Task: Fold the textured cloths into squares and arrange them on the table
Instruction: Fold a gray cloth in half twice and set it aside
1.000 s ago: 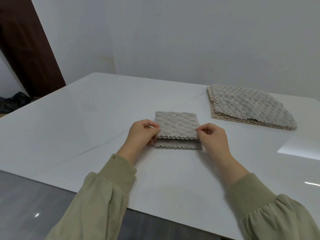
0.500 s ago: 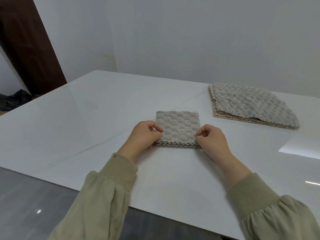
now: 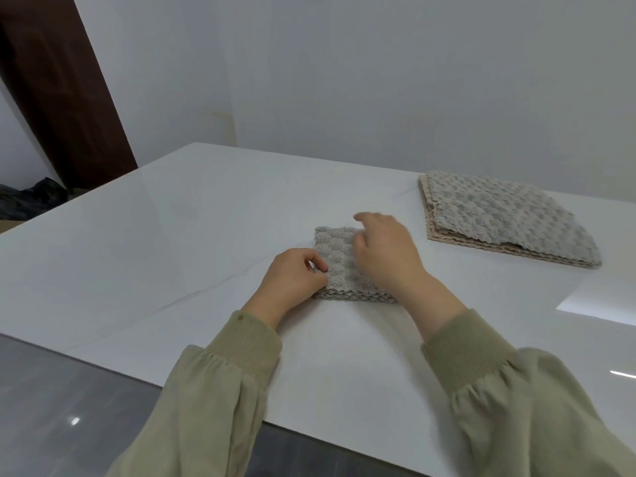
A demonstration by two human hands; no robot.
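Observation:
A grey textured cloth (image 3: 339,266), folded into a small square, lies on the white table (image 3: 172,235) in front of me. My left hand (image 3: 292,280) pinches its near left corner between thumb and fingers. My right hand (image 3: 387,256) is blurred and lies over the cloth's right half, fingers spread and pointing left, palm down; it hides that side. A stack of larger flat grey and beige textured cloths (image 3: 499,218) sits at the back right of the table.
The table's near edge (image 3: 206,401) runs diagonally with grey floor below. A dark wooden door frame (image 3: 62,98) stands at the left, with a dark bag (image 3: 31,201) on the floor by it. A white wall is behind.
The top flap came down flush with the lower layer. My right hand let go of the right corner and moved up over the cloth. My left hand kept its pinch.

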